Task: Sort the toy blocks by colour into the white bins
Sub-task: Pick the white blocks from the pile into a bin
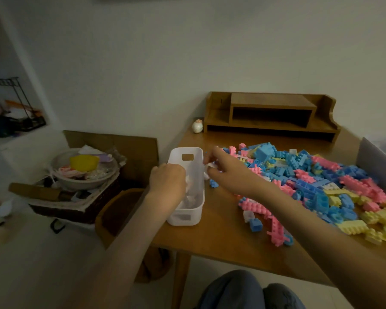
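A white bin [188,217] stands at the left edge of the wooden table [221,241], with several white blocks inside. My left hand [167,182] is over the bin, fingers curled down into it; what it holds is hidden. My right hand [226,172] hovers by the bin's right rim, pinching a small white block [211,166]. A big pile of blue, pink, yellow and white blocks [321,184] covers the right half of the table. A loose blue block [255,224] and a pink strip [274,228] lie nearer the front.
A wooden shelf riser [270,114] stands at the table's back, with a small round figurine [197,126] beside it. A grey box edge [379,161] is at the far right. Left of the table sit a cardboard box [120,143] and a basket of clutter [76,188].
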The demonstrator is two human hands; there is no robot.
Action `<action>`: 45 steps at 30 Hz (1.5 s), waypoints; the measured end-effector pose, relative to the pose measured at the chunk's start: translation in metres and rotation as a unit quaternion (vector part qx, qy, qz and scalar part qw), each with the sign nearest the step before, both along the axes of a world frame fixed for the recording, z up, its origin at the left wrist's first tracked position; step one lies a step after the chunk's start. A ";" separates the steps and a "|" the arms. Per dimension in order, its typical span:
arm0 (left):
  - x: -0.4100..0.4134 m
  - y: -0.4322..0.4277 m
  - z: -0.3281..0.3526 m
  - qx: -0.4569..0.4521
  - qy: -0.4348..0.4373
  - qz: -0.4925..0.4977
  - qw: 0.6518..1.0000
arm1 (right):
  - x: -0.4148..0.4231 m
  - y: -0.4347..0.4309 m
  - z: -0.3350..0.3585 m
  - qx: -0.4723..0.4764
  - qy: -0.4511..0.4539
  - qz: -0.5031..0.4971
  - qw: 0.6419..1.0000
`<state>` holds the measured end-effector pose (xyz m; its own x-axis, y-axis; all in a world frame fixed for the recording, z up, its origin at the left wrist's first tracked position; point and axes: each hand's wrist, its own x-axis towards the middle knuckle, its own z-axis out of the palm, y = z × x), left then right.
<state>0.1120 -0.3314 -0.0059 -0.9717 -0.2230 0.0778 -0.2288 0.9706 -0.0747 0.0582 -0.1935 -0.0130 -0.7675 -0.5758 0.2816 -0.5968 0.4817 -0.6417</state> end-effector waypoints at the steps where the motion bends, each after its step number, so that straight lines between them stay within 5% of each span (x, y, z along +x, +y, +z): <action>1: 0.001 -0.001 0.000 -0.004 0.000 -0.005 1.000 | 0.002 -0.006 -0.001 0.005 0.002 0.019 1.000; 10: -0.005 -0.025 -0.016 0.199 0.127 -0.028 0.971 | 0.000 -0.031 -0.017 0.108 0.028 0.022 0.994; 21: -0.018 -0.031 -0.020 0.195 0.033 -0.058 0.979 | -0.030 -0.012 -0.019 0.066 0.048 0.005 0.997; 27: -0.026 -0.040 -0.013 0.167 0.007 -0.071 0.983 | -0.064 0.016 -0.045 0.313 0.013 -0.100 0.944; 32: -0.031 -0.019 -0.002 0.111 0.110 -0.107 0.982 | -0.069 0.027 -0.049 0.293 0.034 -0.091 0.951; 35: -0.022 0.021 -0.004 0.168 0.197 -0.183 0.948 | -0.068 0.033 -0.048 0.285 0.032 -0.093 0.954; 38: -0.017 0.063 -0.022 0.254 0.193 -0.217 0.922 | -0.068 0.035 -0.048 0.296 0.047 -0.111 0.947; 45: -0.052 0.075 -0.067 0.176 0.102 -0.033 0.979 | -0.067 0.045 -0.049 0.299 0.041 -0.144 0.942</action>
<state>0.0603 -0.2564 -0.0731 -0.9568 -0.2089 0.2021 -0.1406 0.9412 0.3072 -0.0092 -0.1481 -0.0617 -0.9063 -0.4210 0.0373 -0.4212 0.8924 -0.1619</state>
